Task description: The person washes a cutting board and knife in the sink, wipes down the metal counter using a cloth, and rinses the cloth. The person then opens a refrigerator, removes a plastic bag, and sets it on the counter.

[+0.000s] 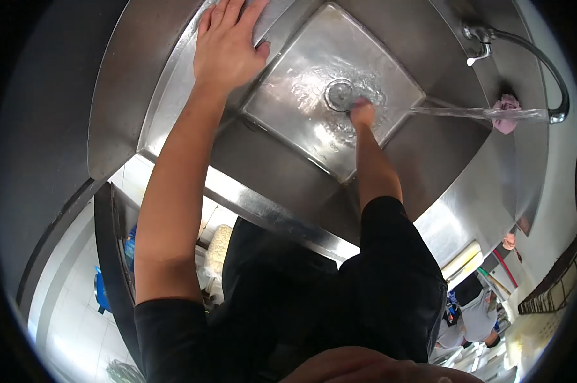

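My left hand (228,54) lies flat with fingers spread on the metal ledge at the left of a stainless steel sink (288,96). Down in the basin, my right hand (363,115) is closed just beside the round drain (340,95). A small pinkish patch shows at its fingers; whether that is a held thing or fingertips I cannot make out. Shallow water ripples over the basin floor around this hand. From the curved tap (558,115) on the right, a stream of water (454,113) runs into the sink.
A crumpled pink cloth (506,121) sits on the right ledge by the stream. The tap valve (483,48) is fixed to the wall behind. Below the front edge stands a bag of pale pieces (219,249). Another person (476,316) is in the lower right background.
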The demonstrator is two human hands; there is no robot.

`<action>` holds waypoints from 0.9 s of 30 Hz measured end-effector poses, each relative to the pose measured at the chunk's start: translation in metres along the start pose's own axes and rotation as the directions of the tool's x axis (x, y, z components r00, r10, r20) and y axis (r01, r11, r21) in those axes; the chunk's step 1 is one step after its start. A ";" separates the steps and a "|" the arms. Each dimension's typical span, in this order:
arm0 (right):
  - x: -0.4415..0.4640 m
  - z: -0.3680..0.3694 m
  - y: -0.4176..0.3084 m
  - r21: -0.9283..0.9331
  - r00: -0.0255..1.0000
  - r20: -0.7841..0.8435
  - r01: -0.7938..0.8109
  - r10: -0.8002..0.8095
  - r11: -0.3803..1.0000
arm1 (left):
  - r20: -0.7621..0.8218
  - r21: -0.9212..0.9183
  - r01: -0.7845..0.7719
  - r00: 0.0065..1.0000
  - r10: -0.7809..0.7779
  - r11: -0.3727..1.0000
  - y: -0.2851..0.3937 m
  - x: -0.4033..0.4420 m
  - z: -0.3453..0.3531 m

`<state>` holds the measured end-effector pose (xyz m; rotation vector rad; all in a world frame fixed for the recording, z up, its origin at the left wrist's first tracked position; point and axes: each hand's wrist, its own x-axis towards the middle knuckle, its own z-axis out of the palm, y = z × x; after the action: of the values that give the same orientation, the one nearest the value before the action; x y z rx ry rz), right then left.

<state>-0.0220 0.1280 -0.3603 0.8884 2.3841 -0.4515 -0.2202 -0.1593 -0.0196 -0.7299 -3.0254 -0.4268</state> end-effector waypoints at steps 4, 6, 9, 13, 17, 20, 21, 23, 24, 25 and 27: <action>0.018 0.046 -0.031 0.066 0.960 -0.131 0.259 -0.249 0.964 | -0.024 0.011 -0.019 1.000 0.019 1.000 -0.004 0.000 0.000; 0.028 0.059 -0.041 -0.116 0.933 -0.170 0.302 -0.318 0.946 | -0.015 0.010 -0.021 1.000 0.021 1.000 -0.003 0.001 0.001; -0.002 0.035 -0.066 -0.076 0.967 -0.117 0.218 -0.226 0.973 | -0.017 0.009 -0.023 1.000 0.024 1.000 -0.004 0.003 0.000; 0.010 0.022 -0.068 -0.006 0.988 0.095 0.120 -0.119 0.993 | -0.009 -0.002 -0.012 1.000 0.012 1.000 -0.002 0.003 0.000; 0.008 0.023 -0.073 -0.325 0.959 0.195 0.261 -0.206 0.909 | 0.013 -0.004 -0.008 1.000 0.008 1.000 -0.002 0.003 -0.002; -0.001 0.045 -0.067 -0.258 0.966 -0.106 0.203 -0.237 0.944 | 0.010 -0.005 0.006 1.000 -0.006 1.000 -0.002 0.002 0.003; 0.001 0.053 -0.065 0.149 0.973 -0.206 0.131 -0.099 0.980 | -0.005 0.010 -0.008 1.000 0.008 1.000 -0.003 0.002 0.004; -0.009 0.037 -0.067 0.079 0.973 -0.164 0.175 -0.161 0.981 | -0.014 0.019 -0.011 1.000 0.012 1.000 -0.003 0.003 0.006; -0.014 0.025 -0.069 0.010 0.966 -0.124 0.229 -0.226 0.973 | -0.003 0.016 -0.011 1.000 0.011 1.000 -0.004 0.003 0.007; -0.011 0.018 -0.071 -0.087 0.969 0.029 0.247 -0.245 0.965 | -0.016 0.016 -0.015 1.000 0.016 1.000 -0.005 0.003 0.008; -0.007 0.018 -0.068 -0.200 0.945 0.160 0.313 -0.285 0.928 | -0.025 0.017 -0.004 1.000 0.004 1.000 -0.002 0.001 0.007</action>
<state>-0.0572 0.0669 -0.3623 0.3824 2.3985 -0.3342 -0.2218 -0.1588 -0.0272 -0.7239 -3.0003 -0.4067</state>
